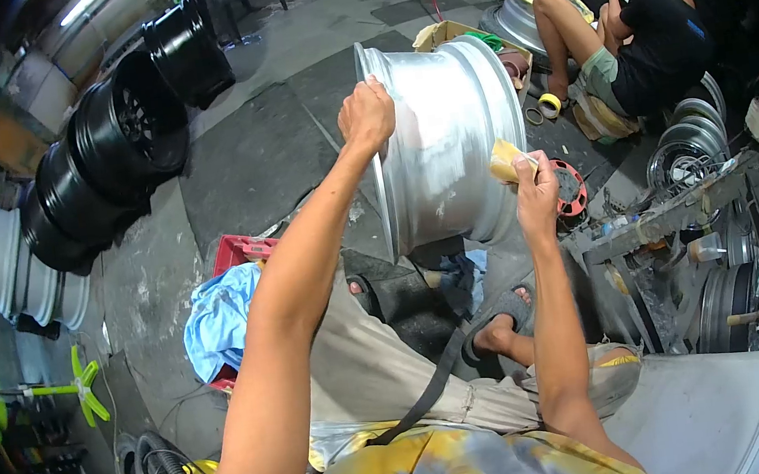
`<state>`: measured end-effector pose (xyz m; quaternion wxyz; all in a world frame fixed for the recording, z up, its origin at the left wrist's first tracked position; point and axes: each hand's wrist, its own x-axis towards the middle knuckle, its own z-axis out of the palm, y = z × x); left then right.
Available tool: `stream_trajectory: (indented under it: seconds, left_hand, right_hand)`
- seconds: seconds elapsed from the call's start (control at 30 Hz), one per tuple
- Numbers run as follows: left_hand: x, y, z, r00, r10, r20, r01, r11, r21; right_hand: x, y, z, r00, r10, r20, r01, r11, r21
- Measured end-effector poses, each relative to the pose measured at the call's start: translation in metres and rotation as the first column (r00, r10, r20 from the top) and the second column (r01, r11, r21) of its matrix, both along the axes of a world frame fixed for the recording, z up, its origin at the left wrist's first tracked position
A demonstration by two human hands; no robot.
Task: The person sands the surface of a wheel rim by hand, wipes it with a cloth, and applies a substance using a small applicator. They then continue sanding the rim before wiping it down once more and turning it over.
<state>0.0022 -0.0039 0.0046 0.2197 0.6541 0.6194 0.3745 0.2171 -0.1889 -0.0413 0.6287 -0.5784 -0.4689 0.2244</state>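
Note:
A bare silver wheel rim point(438, 137) stands on its tread in front of my legs, with pale, dull patches on its barrel. My left hand point(367, 115) is closed over the upper part of its left flange. In my right hand point(534, 184) a folded piece of yellowish sandpaper point(506, 161) is pinched between thumb and fingers, right at the rim's right edge. Behind the rim sits a cardboard box point(450, 32) with green and brown items in it.
Black wheel rims point(119, 126) line the left side. A light blue cloth point(225, 320) hangs over a red crate point(245, 250). Another person point(647, 38) sits at the back right beside a masked rim point(527, 14). A metal rack point(667, 209) and more rims stand on the right.

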Motion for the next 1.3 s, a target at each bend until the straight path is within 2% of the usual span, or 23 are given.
stream_trajectory:
  seconds: [0.1,0.17,0.3,0.37,0.4,0.43,0.47,0.5,0.53,0.6,0.63,0.67,0.77,1.0,1.13,1.17,1.3]
  left_hand:
    - [0.0,0.0,0.0,1.0,-0.013,0.003,0.012,1.0,0.006]
    - [-0.001,-0.001,0.0,1.0,-0.021,-0.003,0.021,1.0,0.013]
    - [-0.001,-0.002,-0.002,1.0,-0.023,0.016,0.022,0.999,0.032]
    - [-0.001,-0.002,-0.002,0.999,-0.022,0.025,0.021,0.999,0.033]
    - [-0.001,-0.002,-0.002,0.999,-0.025,0.031,0.024,0.999,0.03]
    - [-0.001,-0.003,-0.002,0.999,-0.024,0.032,0.023,0.999,0.031]
    - [-0.001,-0.003,-0.003,1.0,-0.021,0.022,0.021,0.999,0.035]
    - [-0.001,-0.004,-0.003,1.0,-0.021,0.011,0.021,0.999,0.039]
    - [-0.001,-0.006,-0.003,1.0,-0.027,0.007,0.027,0.999,0.039]
    - [-0.002,-0.007,-0.002,0.998,-0.055,0.021,0.055,0.998,0.017]
    - [-0.002,-0.007,-0.003,0.998,-0.054,0.018,0.053,0.998,0.023]
    - [-0.002,-0.008,-0.005,0.999,-0.053,0.013,0.052,0.998,0.036]
    - [-0.002,-0.009,-0.006,0.999,-0.04,0.024,0.039,0.998,0.059]
    - [-0.003,-0.013,-0.007,0.998,-0.06,0.005,0.059,0.995,0.081]
    - [-0.002,-0.01,-0.006,0.999,-0.048,0.019,0.046,0.996,0.07]
    - [-0.003,-0.008,-0.006,0.999,-0.037,0.03,0.035,0.997,0.069]
    - [-0.002,-0.014,-0.01,0.997,-0.074,0.012,0.073,0.996,0.06]
  right_hand:
    - [-0.005,0.0,0.002,0.999,0.036,-0.016,-0.035,0.998,0.05]
    - [-0.024,-0.005,0.023,0.914,0.209,-0.347,-0.208,0.977,0.042]
    - [-0.022,-0.002,0.015,0.905,0.29,-0.311,-0.3,0.954,0.019]
    - [-0.026,0.003,0.014,0.982,0.19,-0.019,-0.191,0.979,-0.067]
    - [-0.029,0.005,0.019,0.981,0.193,-0.016,-0.194,0.979,-0.065]
    - [-0.031,0.008,0.024,0.963,0.074,0.258,-0.051,0.994,-0.096]
    - [-0.033,0.012,0.029,0.857,-0.039,0.514,0.097,0.992,-0.086]
    - [-0.039,0.019,0.035,0.837,-0.136,0.53,0.126,0.99,0.055]
    - [-0.04,0.027,0.033,0.838,-0.142,0.527,0.133,0.99,0.056]
    - [-0.039,0.041,0.023,0.697,-0.236,0.677,0.138,0.971,0.196]
    - [-0.041,0.041,0.017,0.613,-0.227,0.757,0.179,0.973,0.147]
    - [-0.042,0.038,0.011,0.616,-0.229,0.754,0.175,0.973,0.152]
    - [-0.042,0.032,-0.006,0.393,-0.264,0.881,0.177,0.962,0.209]
    - [-0.035,0.111,0.027,0.305,-0.308,0.901,0.188,0.947,0.26]
    - [-0.036,0.071,0.003,0.282,-0.325,0.903,0.202,0.94,0.276]
    - [-0.036,0.055,-0.006,0.287,-0.273,0.918,0.219,0.952,0.215]
    - [-0.031,0.077,0.017,0.201,-0.312,0.929,0.22,0.938,0.267]
